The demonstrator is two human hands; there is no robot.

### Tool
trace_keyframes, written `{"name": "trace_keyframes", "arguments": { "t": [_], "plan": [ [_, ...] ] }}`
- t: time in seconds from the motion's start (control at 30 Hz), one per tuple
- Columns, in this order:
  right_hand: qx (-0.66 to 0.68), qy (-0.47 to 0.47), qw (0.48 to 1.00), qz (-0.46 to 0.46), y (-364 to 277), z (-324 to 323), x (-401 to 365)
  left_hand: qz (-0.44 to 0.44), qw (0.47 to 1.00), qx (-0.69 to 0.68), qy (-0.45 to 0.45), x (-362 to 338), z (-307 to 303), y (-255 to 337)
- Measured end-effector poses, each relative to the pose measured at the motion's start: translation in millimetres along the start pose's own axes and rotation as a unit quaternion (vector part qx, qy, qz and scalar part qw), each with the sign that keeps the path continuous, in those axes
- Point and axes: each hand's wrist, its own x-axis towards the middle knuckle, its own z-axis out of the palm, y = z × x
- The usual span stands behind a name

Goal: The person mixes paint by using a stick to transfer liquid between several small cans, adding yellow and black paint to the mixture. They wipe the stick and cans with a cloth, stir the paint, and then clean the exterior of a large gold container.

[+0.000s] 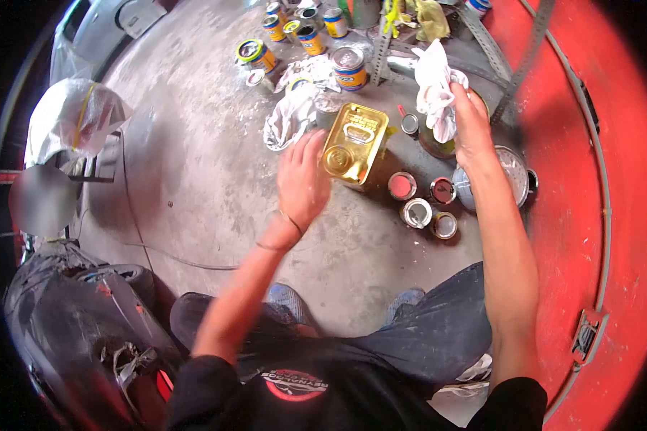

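A bunched white rag [438, 90] with reddish stains is gripped in my right hand [473, 126], raised over the paint containers at the right. My left hand [303, 176] reaches forward with its fingers stretched out, just left of a rectangular gold metal can [357, 142]. That can has a folding handle and a round cap on its top. Nothing shows in the left hand. Beyond its fingertips another crumpled white rag [291, 118] lies on the floor. Small open tins, among them one of pink paint [402, 186] and one of dark red paint [443, 190], stand right of the gold can.
Several blue and yellow paint cans [349, 68] stand at the back. A perforated metal stand [474, 36] rises at the back right, beside a red wall [618, 287]. Dark car parts [79, 316] lie at the left, and a hose [187, 266] crosses the concrete floor.
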Motion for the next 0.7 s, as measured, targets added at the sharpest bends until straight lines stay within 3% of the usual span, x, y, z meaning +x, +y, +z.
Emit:
{"name": "trace_keyframes", "arguments": {
  "t": [0.03, 0.07, 0.1, 0.13, 0.17, 0.2, 0.27, 0.3, 0.4, 0.47, 0.53, 0.57, 0.63, 0.67, 0.7],
  "plan": [
    [0.013, 0.002, 1.000, 0.002, -3, -5, 0, 0.101, 0.983, 0.148, -0.041, 28, -16, -2],
    [0.018, -0.056, 0.997, 0.052, -3, -23, 7, 0.172, 0.956, 0.225, -0.077, 53, -25, 6],
    [0.041, -0.079, 0.995, 0.044, -1, -32, 7, 0.240, 0.917, 0.299, -0.110, 75, -29, 11],
    [0.063, -0.101, 0.992, 0.037, 2, -40, 5, 0.292, 0.880, 0.338, -0.161, 94, -22, 15],
    [0.083, -0.124, 0.988, 0.030, 5, -47, 3, 0.389, 0.831, 0.382, -0.114, 109, -1, 4],
    [0.124, -0.153, 0.980, 0.036, 7, -58, 1, 0.449, 0.795, 0.377, -0.153, 126, 12, 2],
    [0.170, -0.118, 0.976, 0.063, -19, -39, -30, 0.528, 0.733, 0.353, -0.242, 153, 18, 9],
    [0.193, -0.099, 0.973, 0.077, -28, -34, -42, 0.539, 0.729, 0.344, -0.244, 161, 26, 5],
    [0.175, -0.190, 0.966, 0.016, -20, -46, -41, 0.583, 0.705, 0.322, -0.243, 173, 38, -9],
    [0.173, -0.186, 0.967, 0.011, -19, -42, -47, 0.604, 0.692, 0.310, -0.247, 173, 32, -9],
    [0.094, -0.176, 0.978, 0.059, -42, -26, -51, 0.601, 0.697, 0.300, -0.252, 164, 21, -11],
    [0.096, -0.122, 0.981, 0.112, -42, -20, -48, 0.590, 0.706, 0.296, -0.256, 152, 12, -14],
    [0.078, -0.134, 0.981, 0.118, -35, -21, -42, 0.548, 0.732, 0.307, -0.263, 119, -8, -17],
    [0.069, -0.142, 0.980, 0.124, -28, -23, -38, 0.506, 0.795, 0.250, -0.223, 94, -12, -30],
    [0.032, -0.169, 0.976, 0.134, -18, -28, -31, 0.447, 0.828, 0.230, -0.247, 69, -23, -33]
  ]
}}
